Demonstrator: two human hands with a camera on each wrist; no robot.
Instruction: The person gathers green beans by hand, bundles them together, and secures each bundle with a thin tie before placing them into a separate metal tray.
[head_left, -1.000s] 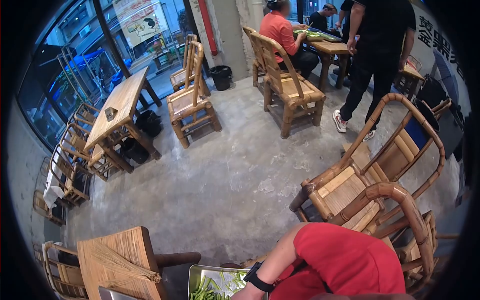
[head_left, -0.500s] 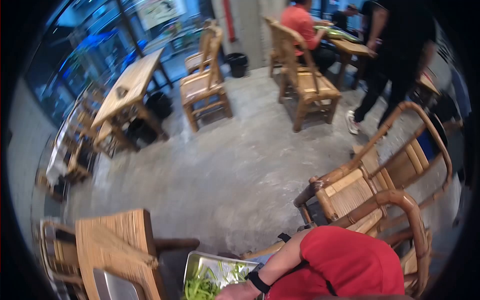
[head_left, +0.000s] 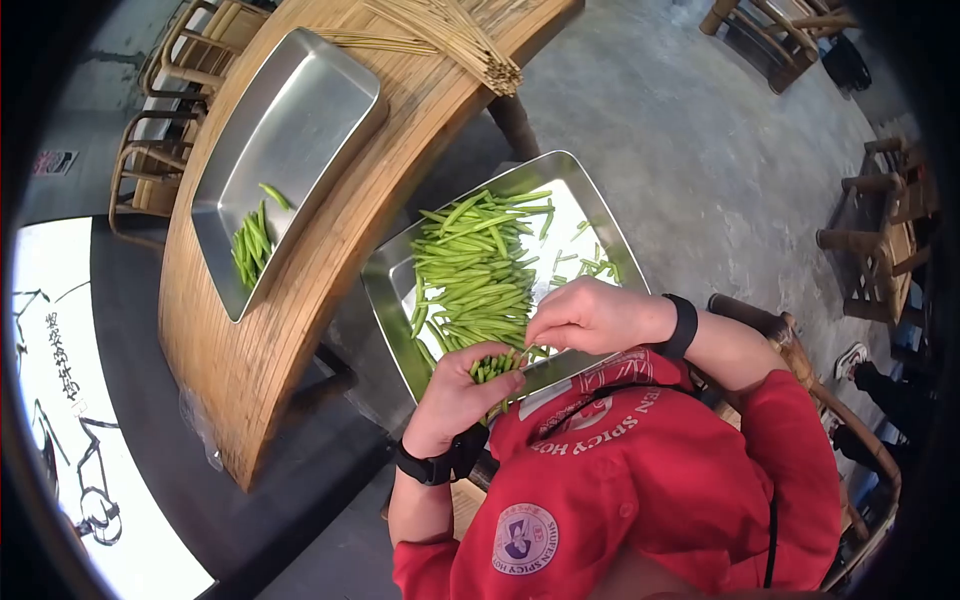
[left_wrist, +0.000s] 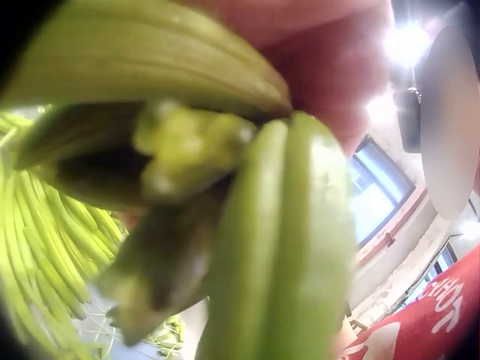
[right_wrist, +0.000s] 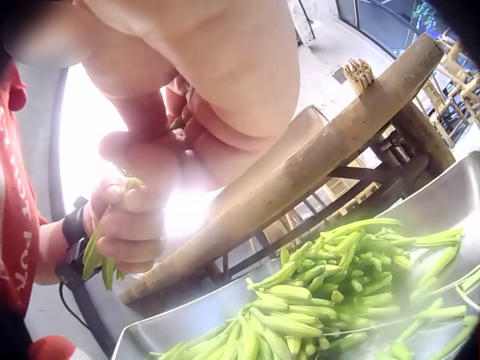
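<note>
Slender green pods point(head_left: 475, 265) lie heaped in a metal tray point(head_left: 605, 215) in front of the red-shirted person. Over the tray's near edge, the left hand point(head_left: 455, 395) grips a bunch of the same pods point(head_left: 490, 370), thumb across them. Its ends fill the left wrist view, where ridged pods point(left_wrist: 285, 247) show close up. The right hand point(head_left: 590, 315) comes in beside the bunch, thumb and fingertips pinching a thin pale stem. In the right wrist view, curled fingers point(right_wrist: 225, 90) mostly hide that stem. Short green bits point(head_left: 595, 265) are scattered at the tray's right side.
On the wooden table point(head_left: 350, 235) at left, a second metal tray point(head_left: 300, 110) holds a few pods point(head_left: 252, 245). A bundle of thin bamboo sticks point(head_left: 465, 45) lies at the table's far end. Bamboo chairs point(head_left: 870, 235) stand at right, near another person's shoe point(head_left: 850, 360).
The head view has swung down and left from the room to the trays. The right hand, earlier reaching into the pod tray, is now beside the left hand, which has come into view.
</note>
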